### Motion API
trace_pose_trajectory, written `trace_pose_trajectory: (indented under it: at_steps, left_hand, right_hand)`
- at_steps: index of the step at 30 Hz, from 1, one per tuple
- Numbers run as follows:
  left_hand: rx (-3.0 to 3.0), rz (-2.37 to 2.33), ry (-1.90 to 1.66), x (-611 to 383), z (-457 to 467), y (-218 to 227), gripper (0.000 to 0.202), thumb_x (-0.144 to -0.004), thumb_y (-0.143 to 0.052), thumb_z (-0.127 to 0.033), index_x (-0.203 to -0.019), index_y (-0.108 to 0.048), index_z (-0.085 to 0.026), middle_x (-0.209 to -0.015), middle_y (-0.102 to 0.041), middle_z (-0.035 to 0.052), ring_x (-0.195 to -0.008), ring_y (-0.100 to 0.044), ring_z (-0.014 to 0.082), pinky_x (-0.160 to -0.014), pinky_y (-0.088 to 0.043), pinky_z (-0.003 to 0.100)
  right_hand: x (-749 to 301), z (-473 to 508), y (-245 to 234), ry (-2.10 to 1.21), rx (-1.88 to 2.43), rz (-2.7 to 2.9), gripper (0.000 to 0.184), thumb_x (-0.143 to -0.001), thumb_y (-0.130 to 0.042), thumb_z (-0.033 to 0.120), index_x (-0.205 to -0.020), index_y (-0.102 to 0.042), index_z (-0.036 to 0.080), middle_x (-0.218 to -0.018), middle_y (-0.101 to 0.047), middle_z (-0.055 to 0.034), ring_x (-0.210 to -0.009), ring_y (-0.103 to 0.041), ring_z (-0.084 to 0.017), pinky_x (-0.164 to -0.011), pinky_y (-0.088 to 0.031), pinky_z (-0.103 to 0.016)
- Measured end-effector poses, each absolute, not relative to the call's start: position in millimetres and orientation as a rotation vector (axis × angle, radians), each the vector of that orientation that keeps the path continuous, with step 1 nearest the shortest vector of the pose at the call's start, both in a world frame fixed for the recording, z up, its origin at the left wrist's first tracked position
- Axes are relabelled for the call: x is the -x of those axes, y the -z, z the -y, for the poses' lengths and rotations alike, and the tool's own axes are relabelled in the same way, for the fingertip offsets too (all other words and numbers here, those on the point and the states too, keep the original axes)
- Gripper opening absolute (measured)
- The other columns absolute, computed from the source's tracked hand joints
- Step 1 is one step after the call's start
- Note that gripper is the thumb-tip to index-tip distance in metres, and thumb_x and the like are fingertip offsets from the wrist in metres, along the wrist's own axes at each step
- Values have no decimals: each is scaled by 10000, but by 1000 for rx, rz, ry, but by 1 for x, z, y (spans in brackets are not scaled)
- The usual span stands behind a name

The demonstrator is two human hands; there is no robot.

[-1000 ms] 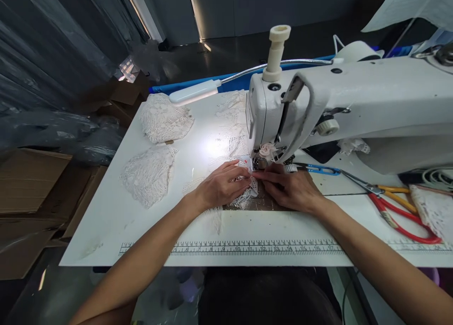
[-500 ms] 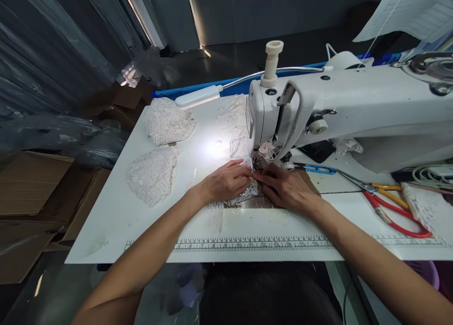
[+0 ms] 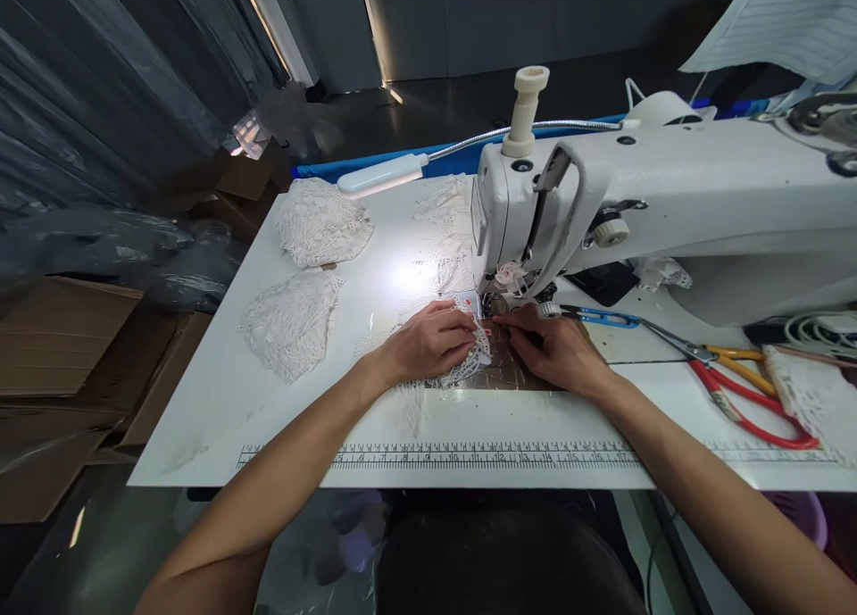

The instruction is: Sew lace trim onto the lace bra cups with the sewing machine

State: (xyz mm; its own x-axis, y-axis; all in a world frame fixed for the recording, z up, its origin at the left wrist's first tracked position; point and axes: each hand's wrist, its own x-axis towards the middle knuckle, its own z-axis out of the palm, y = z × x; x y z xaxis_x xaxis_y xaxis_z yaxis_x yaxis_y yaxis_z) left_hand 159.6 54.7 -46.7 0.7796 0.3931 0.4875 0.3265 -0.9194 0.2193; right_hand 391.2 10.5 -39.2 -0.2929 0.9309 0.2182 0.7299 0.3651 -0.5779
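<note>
Behind the surface's point(image 3: 201, 419) front edge, your left hand point(image 3: 436, 340) arches over white lace point(image 3: 482, 358); your right hand point(image 3: 555, 352) points toward it, beneath the sewing machine point(image 3: 676, 182). I can't tell either grip's state. Cardboard boxes point(image 3: 73, 334) flank the left edge.

1 sewing machine point(image 3: 669, 186), 1 lamp point(image 3: 381, 176), 1 left hand point(image 3: 432, 340), 1 right hand point(image 3: 559, 352), 2 lace piles point(image 3: 325, 222) on the counter's point(image 3: 228, 419) left, 1 blue snips point(image 3: 606, 319), 1 red-handled scissors point(image 3: 704, 376), 1 printed ruler point(image 3: 442, 455), overlapped lace point(image 3: 477, 361) near hands uncountable.

Bare hands point(image 3: 432, 341), uncovered wrists point(image 3: 375, 371), bare forearms point(image 3: 304, 454), dark clothing point(image 3: 502, 557) below
</note>
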Motion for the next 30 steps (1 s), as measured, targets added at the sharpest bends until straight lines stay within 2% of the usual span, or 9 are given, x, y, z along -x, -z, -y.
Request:
trace_pose_trajectory:
  at_steps: [5,8,13,17,23,25,28,30]
  left_hand:
    - [-2875,-562,-843,-160,-54,48,132,-934,-531,-167,-929,-662,-177,-998,-709,18,-987,-662,123,-1048,-469,394]
    - [-2873,-575,-842,-160,-54,48,138,-939,-524,-170,-924,-661,-183,-1008,-710,13,-994,-662,117,-1066,-457,399]
    - [-2867,-578,-842,-160,-54,47,133,-936,-529,-182,-926,-661,-180,-1024,-710,22,-1003,-661,119,-1070,-457,399]
    - [-2861,-570,-842,-160,-53,47,138,-936,-526,-179,-906,-660,-184,-1014,-711,18,-982,-662,110,-1078,-447,396]
    - [-2839,-545,-873,-159,-54,45,112,-919,-540,-167,-943,-649,-171,-1027,-704,31,-992,-657,125,-1085,-425,428]
    - [-2840,-570,-907,-158,-54,43,98,-909,-550,-172,-942,-643,-167,-1032,-700,39,-970,-657,135,-1045,-450,431]
    - [-2832,-669,-1009,-157,-54,40,68,-887,-573,-171,-904,-636,-153,-966,-702,52,-876,-650,144,-855,-522,368]
    - [-2845,-693,-1045,-157,-54,38,57,-878,-579,-161,-884,-634,-149,-912,-700,50,-823,-638,143,-746,-512,326]
  right_hand:
    - [-392,-9,40,-463,1365,2125,329,-884,-492,186,-1145,-692,196,-890,-688,-61,-649,-611,-142,-548,-450,-245]
    - [-394,-8,43,-422,1304,2165,353,-889,-482,166,-1184,-670,206,-909,-681,-64,-708,-629,-154,-613,-485,-261]
    - [-398,-7,45,-334,1101,2327,337,-898,-474,181,-1148,-688,252,-1069,-648,-74,-820,-630,-165,-724,-513,-304]
    - [-396,-6,43,-240,1046,2446,351,-890,-492,181,-1178,-671,274,-1049,-626,-87,-887,-612,-194,-749,-524,-335]
    - [-394,-4,41,-196,1043,2533,341,-908,-472,193,-1197,-649,237,-1059,-594,-112,-917,-596,-213,-777,-532,-371]
    - [-394,-4,41,-203,1049,2524,325,-917,-468,209,-1182,-655,235,-1059,-591,-112,-906,-599,-210,-774,-534,-372]
    - [-395,-4,44,-234,1068,2461,312,-913,-472,213,-1142,-681,246,-1073,-595,-104,-913,-605,-207,-781,-535,-370]
    - [-395,-4,45,-275,1077,2431,317,-906,-474,204,-1133,-690,254,-1081,-599,-101,-935,-607,-211,-799,-533,-375]
